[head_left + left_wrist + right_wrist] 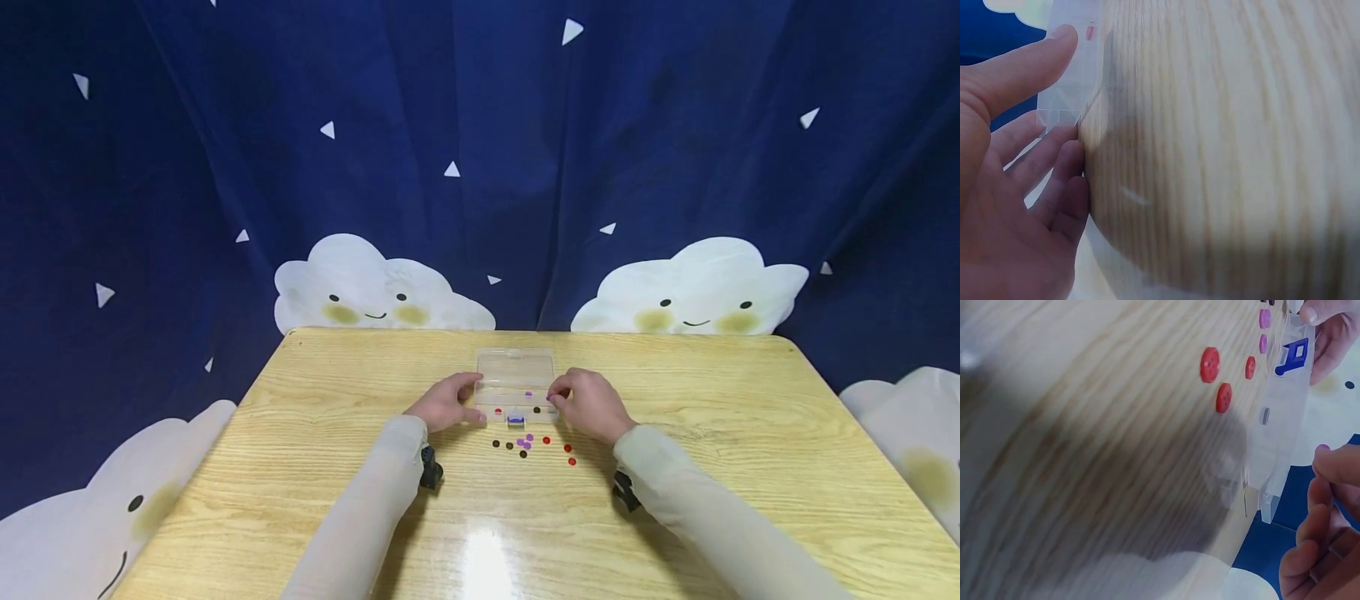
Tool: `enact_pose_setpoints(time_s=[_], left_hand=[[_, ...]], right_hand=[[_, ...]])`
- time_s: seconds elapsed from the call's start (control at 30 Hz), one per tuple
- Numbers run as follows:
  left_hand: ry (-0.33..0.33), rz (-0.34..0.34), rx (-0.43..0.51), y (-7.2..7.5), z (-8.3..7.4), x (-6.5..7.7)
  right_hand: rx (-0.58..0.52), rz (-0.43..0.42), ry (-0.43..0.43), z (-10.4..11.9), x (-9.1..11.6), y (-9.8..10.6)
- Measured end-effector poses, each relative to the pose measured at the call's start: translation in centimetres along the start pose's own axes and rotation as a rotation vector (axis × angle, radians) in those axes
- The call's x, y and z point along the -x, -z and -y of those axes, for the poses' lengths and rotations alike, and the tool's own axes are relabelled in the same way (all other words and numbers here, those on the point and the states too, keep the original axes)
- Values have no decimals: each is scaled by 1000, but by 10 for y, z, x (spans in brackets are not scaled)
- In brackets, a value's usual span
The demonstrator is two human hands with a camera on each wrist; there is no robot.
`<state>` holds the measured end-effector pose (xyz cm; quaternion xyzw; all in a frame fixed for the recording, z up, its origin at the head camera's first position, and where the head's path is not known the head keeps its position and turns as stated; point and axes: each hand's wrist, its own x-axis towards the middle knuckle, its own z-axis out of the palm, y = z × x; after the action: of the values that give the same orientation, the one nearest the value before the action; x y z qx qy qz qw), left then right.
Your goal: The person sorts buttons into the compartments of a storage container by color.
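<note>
A clear plastic box lies with its lid raised at the back. Inside are a red button, a purple button and a black button, apart from each other. My left hand holds the box's left end, its thumb at the front and fingers around the side. Above the box's right part, my right hand pinches a small purple button between thumb and index finger; only its edge shows.
Before the box lie loose black buttons, purple buttons and red buttons. A blue-marked latch sits on the box's front. The wooden table ends at a dark blue curtain with cloud shapes.
</note>
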<state>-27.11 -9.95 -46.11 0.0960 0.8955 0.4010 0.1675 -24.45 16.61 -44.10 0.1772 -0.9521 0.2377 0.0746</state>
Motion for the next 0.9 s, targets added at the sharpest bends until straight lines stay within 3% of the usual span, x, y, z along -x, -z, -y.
enact_pose_setpoints(time_s=[0.3,0.9], left_hand=[[-14,14,41,0,2,0],[-28,8,12,2,0,1]], right_hand=[[-6,22,-53,7,-9,0],[-16,24,-97,1,-20,0]])
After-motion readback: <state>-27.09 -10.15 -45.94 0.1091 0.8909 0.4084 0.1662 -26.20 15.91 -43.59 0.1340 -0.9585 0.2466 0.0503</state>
